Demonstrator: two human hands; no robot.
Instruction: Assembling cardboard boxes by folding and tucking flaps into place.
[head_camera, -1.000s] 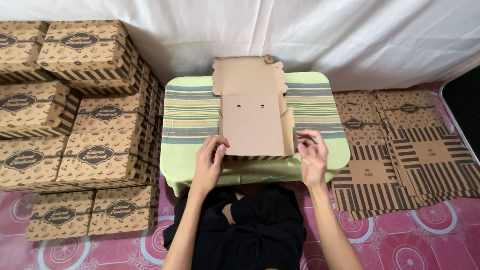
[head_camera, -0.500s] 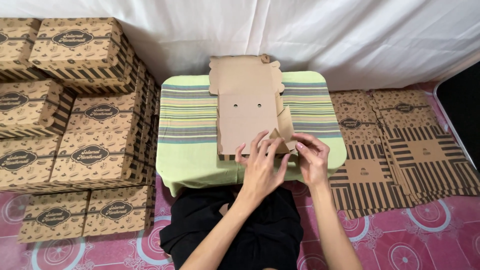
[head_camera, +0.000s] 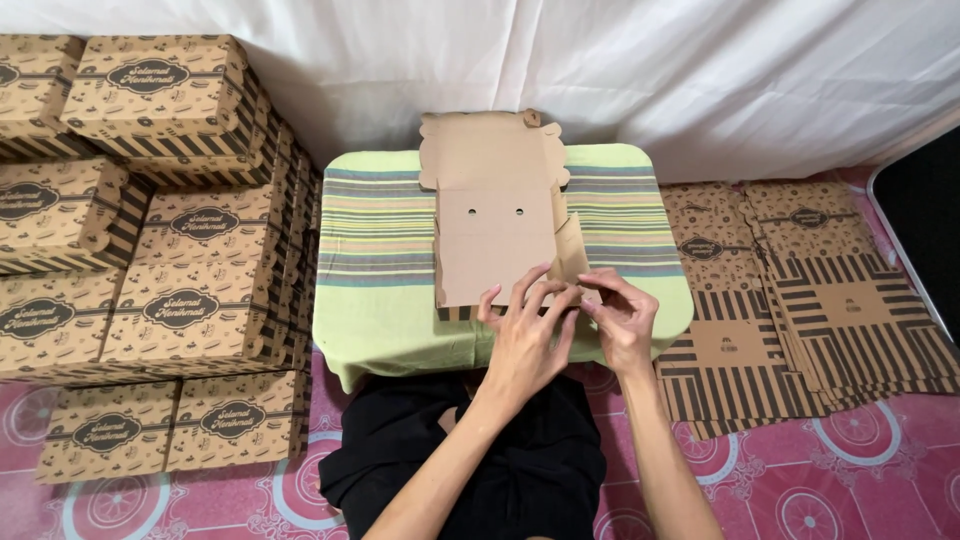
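i see the flat cardboard box blank (head_camera: 497, 235) on the small striped table (head_camera: 380, 250), its long axis running away from me. my left hand (head_camera: 527, 335) and right hand (head_camera: 622, 322) meet at its near right corner, fingers (head_camera: 556, 296) close together, pinching the side flap (head_camera: 574, 262) there.

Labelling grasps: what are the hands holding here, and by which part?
Both hands are on the flat carton. The right hand pinches its near-right side flap; the left hand has fingers on the same corner. It lies on the table, not lifted.
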